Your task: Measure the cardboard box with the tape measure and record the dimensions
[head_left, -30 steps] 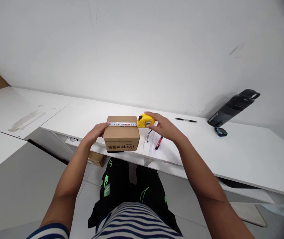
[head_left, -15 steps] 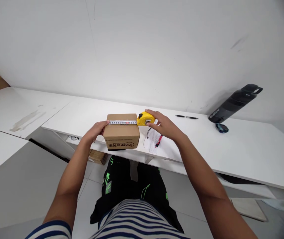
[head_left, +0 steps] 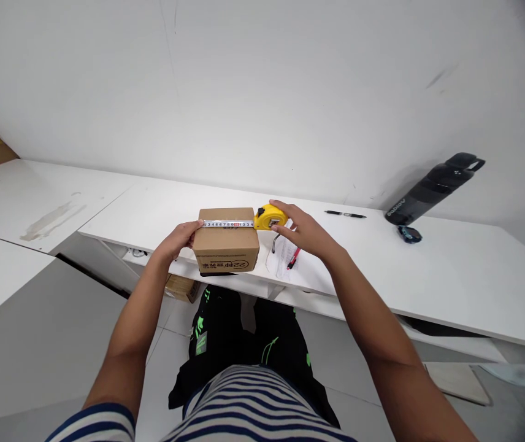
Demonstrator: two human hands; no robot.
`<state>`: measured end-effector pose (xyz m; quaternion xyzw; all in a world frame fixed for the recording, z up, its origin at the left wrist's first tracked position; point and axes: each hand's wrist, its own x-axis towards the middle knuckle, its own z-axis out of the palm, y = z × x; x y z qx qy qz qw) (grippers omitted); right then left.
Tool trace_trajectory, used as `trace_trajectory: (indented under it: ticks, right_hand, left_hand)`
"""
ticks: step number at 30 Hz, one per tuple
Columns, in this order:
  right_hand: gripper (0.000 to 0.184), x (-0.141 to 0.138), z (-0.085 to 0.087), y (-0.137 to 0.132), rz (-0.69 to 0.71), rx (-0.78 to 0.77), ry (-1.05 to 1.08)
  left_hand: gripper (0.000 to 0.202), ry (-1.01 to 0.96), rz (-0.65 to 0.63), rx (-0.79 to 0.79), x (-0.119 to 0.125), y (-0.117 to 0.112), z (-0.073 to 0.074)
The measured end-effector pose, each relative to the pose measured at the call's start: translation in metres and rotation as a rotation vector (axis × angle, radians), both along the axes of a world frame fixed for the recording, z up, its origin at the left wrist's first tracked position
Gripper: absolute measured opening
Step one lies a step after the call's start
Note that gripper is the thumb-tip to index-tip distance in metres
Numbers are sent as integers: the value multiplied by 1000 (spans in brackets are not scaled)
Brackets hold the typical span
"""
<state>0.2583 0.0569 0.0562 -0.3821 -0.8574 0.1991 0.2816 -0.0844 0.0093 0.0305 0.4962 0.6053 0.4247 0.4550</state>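
A brown cardboard box (head_left: 226, 245) with dark printing sits at the front edge of the white desk. The white blade (head_left: 228, 224) of a tape measure lies across its top from left to right. At the box's left edge my left hand (head_left: 183, 239) is closed on the free end of the blade, its fingers against the box side. My right hand (head_left: 303, 230) grips the yellow tape measure case (head_left: 268, 217) between thumb and fingers, right against the box's right edge. The fingers under the case are partly hidden.
Right of the box lie a written sheet of paper (head_left: 278, 261) and a red pen (head_left: 294, 258). A black pen (head_left: 345, 214) rests near the wall. Further right stand a dark bottle (head_left: 432, 187) and a small dark object (head_left: 410, 234). Another carton (head_left: 182, 287) sits below the desk.
Almost nothing differs; the whole view has shifted very slightly. Both hands keep the tape blade stretched over the box as before.
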Motion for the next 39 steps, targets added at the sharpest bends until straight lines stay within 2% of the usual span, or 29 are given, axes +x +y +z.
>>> trace_trajectory:
  ticks: [15, 19, 23, 30, 39]
  right_hand:
    - [59, -3, -2, -2, -6, 0, 20]
    - [64, -5, -5, -1, -1, 1, 26]
    - [67, -7, -8, 1, -37, 9, 25]
    - [63, -9, -9, 3, -81, 57, 10]
    - [58, 9, -4, 12, -29, 10, 38]
  left_hand:
    - [50, -12, 10, 3, -2, 3, -4]
    - [50, -15, 11, -3, -2, 3, -4]
    - [51, -22, 5, 6, -2, 4, -5]
    - [50, -26, 5, 10, -2, 4, -7]
    - [45, -21, 20, 14, -3, 1, -8]
